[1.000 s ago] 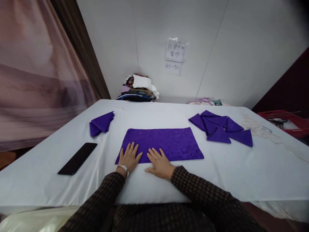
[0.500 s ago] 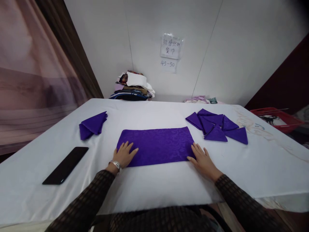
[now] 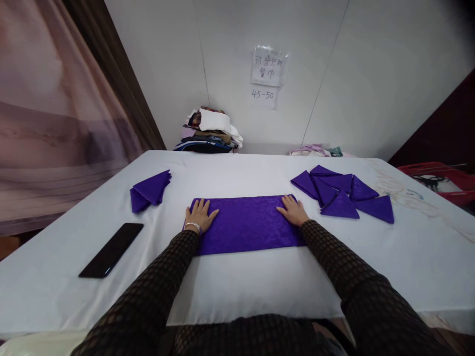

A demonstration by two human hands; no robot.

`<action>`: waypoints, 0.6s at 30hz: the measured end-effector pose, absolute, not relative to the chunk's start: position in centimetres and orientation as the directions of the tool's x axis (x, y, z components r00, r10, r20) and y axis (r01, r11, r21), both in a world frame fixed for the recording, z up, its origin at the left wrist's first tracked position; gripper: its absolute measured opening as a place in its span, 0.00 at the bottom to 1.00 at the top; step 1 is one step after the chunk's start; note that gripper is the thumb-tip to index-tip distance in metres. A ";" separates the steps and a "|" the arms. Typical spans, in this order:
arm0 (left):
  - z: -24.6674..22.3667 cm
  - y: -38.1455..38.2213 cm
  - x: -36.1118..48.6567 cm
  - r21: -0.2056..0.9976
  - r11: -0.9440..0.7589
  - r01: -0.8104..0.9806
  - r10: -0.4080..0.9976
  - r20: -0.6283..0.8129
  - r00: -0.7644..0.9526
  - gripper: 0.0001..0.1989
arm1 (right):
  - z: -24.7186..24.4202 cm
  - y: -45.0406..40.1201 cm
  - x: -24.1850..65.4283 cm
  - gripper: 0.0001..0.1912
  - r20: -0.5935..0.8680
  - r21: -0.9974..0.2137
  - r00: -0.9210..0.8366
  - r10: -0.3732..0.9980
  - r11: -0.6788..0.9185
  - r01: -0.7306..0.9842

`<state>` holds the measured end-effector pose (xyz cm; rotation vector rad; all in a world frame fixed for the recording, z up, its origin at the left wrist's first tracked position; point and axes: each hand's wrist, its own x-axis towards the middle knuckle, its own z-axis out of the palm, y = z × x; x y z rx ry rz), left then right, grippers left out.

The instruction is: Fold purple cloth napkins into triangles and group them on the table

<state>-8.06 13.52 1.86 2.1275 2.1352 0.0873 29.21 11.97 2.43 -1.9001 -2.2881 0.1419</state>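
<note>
A purple patterned napkin [image 3: 247, 227], folded into a long rectangle, lies flat in front of me. My left hand [image 3: 199, 216] rests palm down on its far left corner, fingers spread; a silver bracelet circles that wrist. On the far right corner my right hand [image 3: 293, 210] also presses flat with fingers apart. Several purple napkins folded into triangles [image 3: 339, 203] lie in an overlapping cluster to the right. More folded purple napkins [image 3: 152, 190] sit stacked at the left.
The white-covered table [image 3: 237, 173] holds a black phone [image 3: 111, 250] at the left. Against the wall is a pile of folded clothes [image 3: 211, 129], with pinkish cloth [image 3: 309, 150] farther right. A red basket [image 3: 441, 173] stands beyond the right edge. Handwritten paper signs [image 3: 267, 69] hang on the wall.
Both hands have slid away from me across the rectangular napkin, from its sides and near part to its far corners. The napkin keeps its shape. The view has shifted slightly.
</note>
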 end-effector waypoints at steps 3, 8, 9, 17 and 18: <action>1.8 13.6 -8.0 0.129 0.011 0.992 0.999 -0.048 -0.005 0.37 | 2.3 11.7 32.5 0.35 0.070 -0.153 -0.055 0.996 0.066 0.986; 1.8 13.6 -7.8 0.137 0.013 0.990 0.999 -0.043 -0.007 0.37 | 2.7 10.9 29.9 0.37 0.110 -0.133 -0.122 0.986 0.136 0.982; 1.8 13.6 -7.8 0.139 0.013 0.990 0.999 -0.042 -0.007 0.37 | 2.8 10.7 28.5 0.36 0.122 -0.134 -0.201 0.972 0.216 0.967; 2.1 13.3 -8.0 0.169 -0.001 0.986 1.000 -0.025 0.006 0.38 | 2.5 11.0 28.6 0.33 0.034 -0.164 -0.243 0.969 0.245 0.955; 2.1 13.3 -8.0 0.184 -0.004 0.983 1.000 -0.014 0.006 0.37 | 2.6 11.1 29.6 0.34 0.036 -0.156 -0.191 0.981 0.194 0.968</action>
